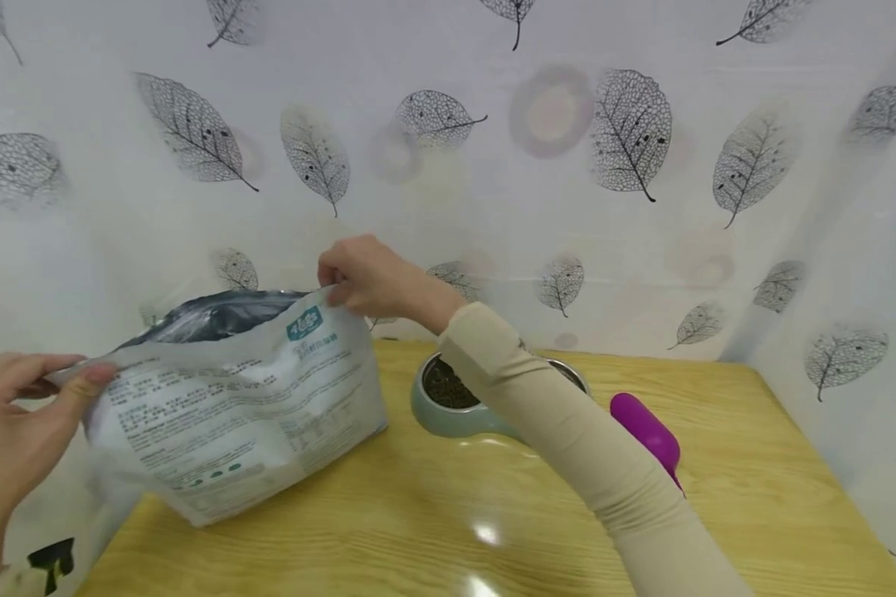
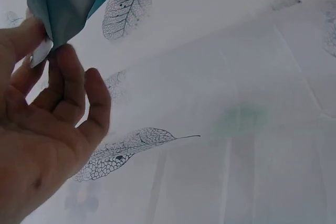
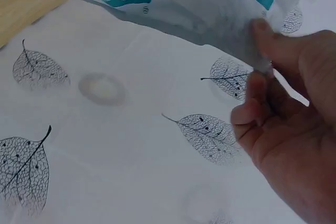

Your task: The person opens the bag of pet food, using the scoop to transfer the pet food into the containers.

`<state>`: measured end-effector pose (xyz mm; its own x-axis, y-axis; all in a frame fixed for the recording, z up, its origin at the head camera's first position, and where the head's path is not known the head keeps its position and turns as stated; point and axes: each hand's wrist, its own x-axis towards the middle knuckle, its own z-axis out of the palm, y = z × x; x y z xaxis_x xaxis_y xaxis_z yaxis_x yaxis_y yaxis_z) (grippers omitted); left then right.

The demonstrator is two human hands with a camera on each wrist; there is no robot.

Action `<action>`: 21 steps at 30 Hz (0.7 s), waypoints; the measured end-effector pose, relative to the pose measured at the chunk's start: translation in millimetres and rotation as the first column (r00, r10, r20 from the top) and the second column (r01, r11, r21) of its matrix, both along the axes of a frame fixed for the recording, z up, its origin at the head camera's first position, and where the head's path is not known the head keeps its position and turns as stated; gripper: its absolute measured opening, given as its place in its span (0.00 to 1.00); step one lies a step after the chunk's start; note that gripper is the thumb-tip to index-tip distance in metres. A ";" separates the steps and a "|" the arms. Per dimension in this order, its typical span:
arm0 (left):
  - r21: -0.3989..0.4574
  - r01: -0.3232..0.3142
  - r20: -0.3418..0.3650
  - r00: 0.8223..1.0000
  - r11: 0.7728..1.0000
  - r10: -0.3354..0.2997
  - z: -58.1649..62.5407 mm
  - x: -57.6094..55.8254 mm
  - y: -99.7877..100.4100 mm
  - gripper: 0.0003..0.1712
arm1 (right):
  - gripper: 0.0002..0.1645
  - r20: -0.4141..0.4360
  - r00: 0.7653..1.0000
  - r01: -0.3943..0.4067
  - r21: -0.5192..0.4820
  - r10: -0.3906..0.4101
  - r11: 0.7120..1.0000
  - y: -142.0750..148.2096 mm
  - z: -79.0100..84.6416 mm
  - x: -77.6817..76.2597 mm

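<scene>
A white pet food bag with printed text and a teal logo leans on the table at the left. Its top gapes, showing a dark silvery lining. At the bag's left top corner, my left hand pinches the edge between thumb and fingers. The left wrist view shows this hand on a teal corner of the bag. My right hand grips the opposite top corner, arm stretched across the table. In the right wrist view, thumb and fingers of that hand pinch the corner beside the teal logo.
A pale green double pet bowl with brown kibble stands behind my right forearm, which partly hides it. To its right lies a purple scoop, its handle partly covered by the sleeve. A leaf-patterned curtain hangs behind the wooden table.
</scene>
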<state>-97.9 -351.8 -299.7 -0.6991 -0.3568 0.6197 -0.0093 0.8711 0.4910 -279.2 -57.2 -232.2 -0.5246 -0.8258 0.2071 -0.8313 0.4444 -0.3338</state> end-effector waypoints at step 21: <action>-0.270 0.194 -0.159 0.957 0.943 -0.242 15.6 -37.8 5.5 0.05 | 0.09 -0.036 0.990 0.126 -0.241 -0.138 0.962 10.0 -27.7 14.5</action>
<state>-135.6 -346.3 -284.0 -0.6047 -0.0260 0.7960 0.2657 0.9356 0.2323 -264.7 -47.3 -260.0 -0.6090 -0.6737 0.4186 -0.7896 0.4646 -0.4010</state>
